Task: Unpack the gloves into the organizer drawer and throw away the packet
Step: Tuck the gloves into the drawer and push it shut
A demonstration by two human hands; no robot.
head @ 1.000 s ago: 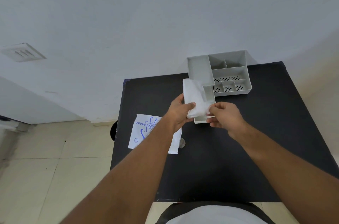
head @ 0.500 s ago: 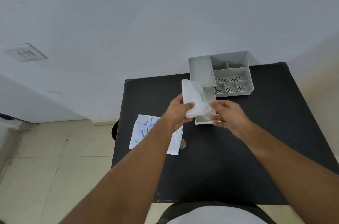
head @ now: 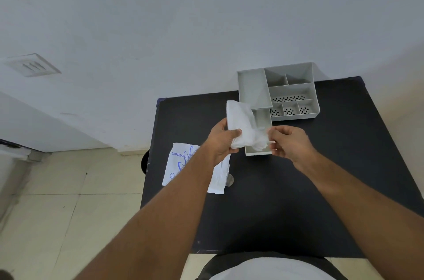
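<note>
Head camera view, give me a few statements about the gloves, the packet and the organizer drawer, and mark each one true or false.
1. The left hand grips the wad of white gloves. True.
2. The printed glove packet lies inside the organizer. False: it lies on the black table, at its left edge, partly under the left forearm.
3. The drawer of the grey organizer is pulled out toward the person. True.
4. The right hand rests flat on the table. False: it is raised beside the gloves, fingers at their right edge.
5. The gloves lie fully down in the drawer. False: they are held above it.
</note>
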